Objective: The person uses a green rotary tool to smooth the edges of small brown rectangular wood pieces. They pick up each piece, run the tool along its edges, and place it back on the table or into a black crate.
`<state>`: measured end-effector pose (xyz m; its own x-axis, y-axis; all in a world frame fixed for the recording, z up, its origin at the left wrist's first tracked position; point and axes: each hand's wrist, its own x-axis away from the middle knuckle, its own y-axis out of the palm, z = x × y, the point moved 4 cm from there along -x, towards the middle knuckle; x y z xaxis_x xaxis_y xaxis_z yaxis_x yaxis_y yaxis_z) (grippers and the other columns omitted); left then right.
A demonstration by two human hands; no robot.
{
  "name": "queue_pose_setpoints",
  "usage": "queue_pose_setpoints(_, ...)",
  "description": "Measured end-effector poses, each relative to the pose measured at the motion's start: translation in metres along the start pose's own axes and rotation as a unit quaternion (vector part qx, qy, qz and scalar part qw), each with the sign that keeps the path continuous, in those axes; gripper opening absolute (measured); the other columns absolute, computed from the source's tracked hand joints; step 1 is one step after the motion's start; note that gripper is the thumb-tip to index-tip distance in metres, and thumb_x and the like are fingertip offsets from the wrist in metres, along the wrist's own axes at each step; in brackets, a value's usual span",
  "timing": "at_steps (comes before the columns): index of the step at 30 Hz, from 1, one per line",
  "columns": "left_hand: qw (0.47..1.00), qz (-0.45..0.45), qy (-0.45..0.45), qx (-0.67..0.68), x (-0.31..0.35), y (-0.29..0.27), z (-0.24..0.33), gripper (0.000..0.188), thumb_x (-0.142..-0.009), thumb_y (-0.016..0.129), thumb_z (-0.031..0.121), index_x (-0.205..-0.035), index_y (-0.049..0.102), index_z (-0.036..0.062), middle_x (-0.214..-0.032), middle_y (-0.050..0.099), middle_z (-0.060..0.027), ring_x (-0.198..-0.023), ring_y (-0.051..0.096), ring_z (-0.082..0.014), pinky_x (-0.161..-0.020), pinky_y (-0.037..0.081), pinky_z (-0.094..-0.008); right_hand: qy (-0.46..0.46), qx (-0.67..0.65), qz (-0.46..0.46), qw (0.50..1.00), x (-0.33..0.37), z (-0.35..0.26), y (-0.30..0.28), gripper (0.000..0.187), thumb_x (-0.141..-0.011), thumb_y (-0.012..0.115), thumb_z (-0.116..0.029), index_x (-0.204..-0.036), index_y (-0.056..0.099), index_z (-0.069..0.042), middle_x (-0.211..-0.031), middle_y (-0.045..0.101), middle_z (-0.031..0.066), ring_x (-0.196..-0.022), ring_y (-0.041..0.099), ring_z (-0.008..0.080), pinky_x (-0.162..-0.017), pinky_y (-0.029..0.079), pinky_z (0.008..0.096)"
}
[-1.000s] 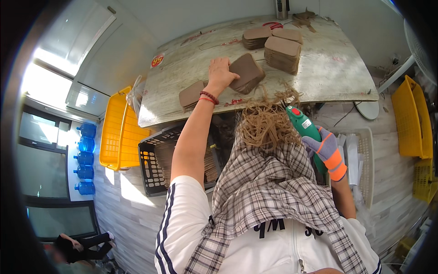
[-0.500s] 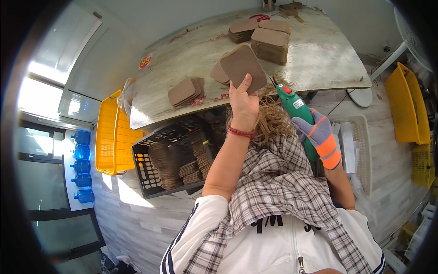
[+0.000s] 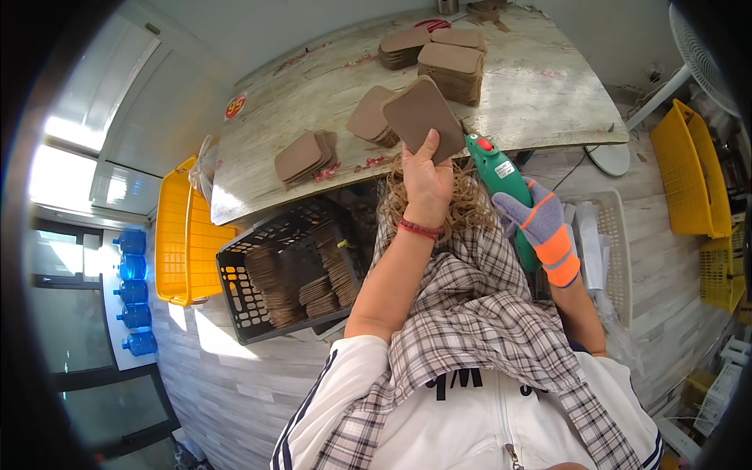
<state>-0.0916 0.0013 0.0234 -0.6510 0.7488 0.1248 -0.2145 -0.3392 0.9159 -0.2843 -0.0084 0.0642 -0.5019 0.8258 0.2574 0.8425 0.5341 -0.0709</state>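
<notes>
Left hand (image 3: 427, 176) pinches a brown pad (image 3: 423, 117) by its lower edge, above the tabletop (image 3: 548, 86); gloved right hand (image 3: 540, 223) grips the green tool (image 3: 501, 176) just beside it. That thin pinch could slip, dropping the pad.

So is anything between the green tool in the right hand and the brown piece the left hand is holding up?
Nothing visible. The left hand holds the brown piece upright by its lower edge, above the table edge. The green tool, gripped by the gloved right hand, sits just to its right, tip close to the piece, with open space between them.
</notes>
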Motion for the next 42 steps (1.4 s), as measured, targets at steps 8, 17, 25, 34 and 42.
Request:
queue_pose_setpoints(8,0.996,-0.036,-0.052,-0.067,0.024,-0.003,-0.014,0.036,-0.086,0.057,-0.006,-0.119,0.047,0.0042,-0.118,0.056,-0.0108,-0.107,0.057,-0.0247,-0.093,0.049,-0.0387,-0.033,-0.012,0.022,0.999,-0.007,-0.017,-0.007,0.039,-0.079,0.075,-0.024,-0.103,0.057,0.001,-0.073,0.062,0.0023,-0.050,0.054,0.0063,-0.044,0.044,0.0204)
queue_pose_setpoints(17,0.975,-0.080,-0.066,-0.197,0.022,-0.023,0.012,0.023,-0.084,0.058,-0.008,-0.104,0.057,0.0023,-0.101,0.065,-0.0094,-0.090,0.065,-0.0216,-0.079,0.056,-0.0367,-0.022,0.051,-0.024,0.998,-0.001,-0.021,-0.025,0.038,-0.080,0.072,-0.020,-0.106,0.056,0.002,-0.072,0.060,0.0031,-0.051,0.054,0.0080,-0.046,0.045,0.0222)
queue_pose_setpoints(25,0.893,-0.171,-0.141,-0.392,0.011,-0.031,0.068,0.035,-0.078,0.063,-0.009,-0.112,0.059,-0.0020,-0.101,0.066,-0.0084,-0.088,0.064,-0.0159,-0.077,0.054,-0.0297,-0.001,0.118,-0.107,0.987,0.019,-0.027,-0.032,0.044,-0.076,0.077,-0.023,-0.106,0.057,0.002,-0.070,0.059,0.0019,-0.053,0.052,0.0063,-0.047,0.043,0.0210)
queue_pose_setpoints(34,0.855,-0.144,-0.261,-0.425,0.030,-0.041,0.067,0.041,-0.075,0.068,-0.005,-0.115,0.060,-0.0015,-0.101,0.067,-0.0064,-0.089,0.061,-0.0134,-0.084,0.047,-0.0287,0.018,0.131,-0.125,0.983,0.015,-0.021,-0.015,0.042,-0.079,0.073,-0.022,-0.109,0.056,0.002,-0.072,0.059,0.0028,-0.058,0.055,0.0071,-0.050,0.048,0.0227)
queue_pose_setpoints(42,0.826,-0.158,-0.181,-0.509,0.029,-0.027,0.086,0.028,-0.073,0.067,-0.006,-0.100,0.061,0.0000,-0.096,0.064,-0.0051,-0.090,0.056,-0.0113,-0.082,0.043,-0.0266,0.026,0.108,-0.142,0.984,0.010,-0.023,-0.007,0.037,-0.080,0.071,-0.020,-0.106,0.056,0.003,-0.067,0.057,0.0033,-0.051,0.053,0.0080,-0.047,0.047,0.0222)
